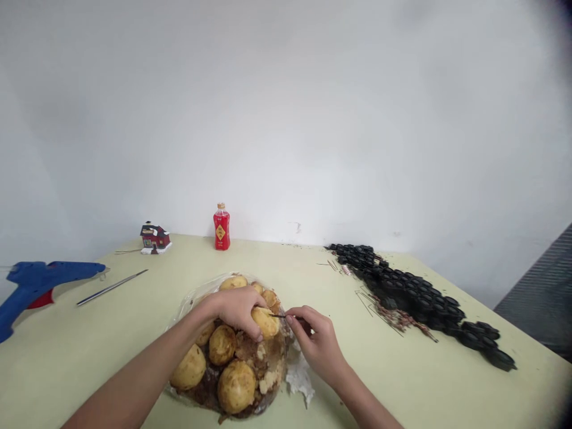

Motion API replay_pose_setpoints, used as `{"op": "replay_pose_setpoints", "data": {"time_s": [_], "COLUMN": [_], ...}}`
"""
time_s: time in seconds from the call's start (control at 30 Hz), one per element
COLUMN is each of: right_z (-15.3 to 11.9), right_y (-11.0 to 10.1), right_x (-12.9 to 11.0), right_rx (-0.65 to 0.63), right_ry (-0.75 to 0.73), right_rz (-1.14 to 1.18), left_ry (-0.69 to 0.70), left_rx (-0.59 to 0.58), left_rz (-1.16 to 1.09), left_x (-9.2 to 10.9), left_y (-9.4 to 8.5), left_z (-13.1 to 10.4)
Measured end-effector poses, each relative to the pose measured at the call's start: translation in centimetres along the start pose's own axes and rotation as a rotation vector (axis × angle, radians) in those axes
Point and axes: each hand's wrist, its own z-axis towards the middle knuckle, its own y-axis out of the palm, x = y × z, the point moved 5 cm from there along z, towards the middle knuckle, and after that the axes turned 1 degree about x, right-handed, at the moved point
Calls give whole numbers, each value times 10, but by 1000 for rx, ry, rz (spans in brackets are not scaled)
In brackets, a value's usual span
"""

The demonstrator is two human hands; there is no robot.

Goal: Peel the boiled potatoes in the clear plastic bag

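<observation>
In the head view, a brown base [250, 351] sits in clear plastic wrap at the front of the table, bearing several yellow-brown potato-like balls [236, 386]. My left hand [239, 307] reaches over it, fingers closed around one potato-like ball [265, 322]. Between the thumb and fingertips of my right hand [318, 339] is a thin dark stick [279, 316]. Its tip meets the right side of the held ball; whether it goes in, I cannot tell. Crumpled white material [299, 378] lies just below my right hand.
On the left are a blue glue gun [49, 277] and a slim metal tool [111, 288]. Near the wall stand a small model house [155, 238] and a red bottle [221, 227]. Many black round cups [411, 292] spread along the right, beside thin wires [370, 302].
</observation>
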Motion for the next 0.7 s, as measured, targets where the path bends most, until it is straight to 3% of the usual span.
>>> {"op": "replay_pose_setpoints", "data": {"time_s": [0.1,0.23,0.43,0.53,0.7], "right_z": [0,2,11,9,0], "right_y": [3,13,38,51,59], "right_x": [1,2,0,1,-3], "right_rx": [-88,-260,-424,-448,-357], "right_ry": [69,90,-73,-159,-347], "right_rz": [33,3,-85,-163,-326], "left_ry": [-11,-7,11,56,69], "left_rx": [46,3,-103,-85,-155], "left_rz": [209,350,423,515,493], "left_x": [3,0,3,16,25], "left_y": [-1,6,8,4,9], "left_z": [-4,-2,6,12,23]}}
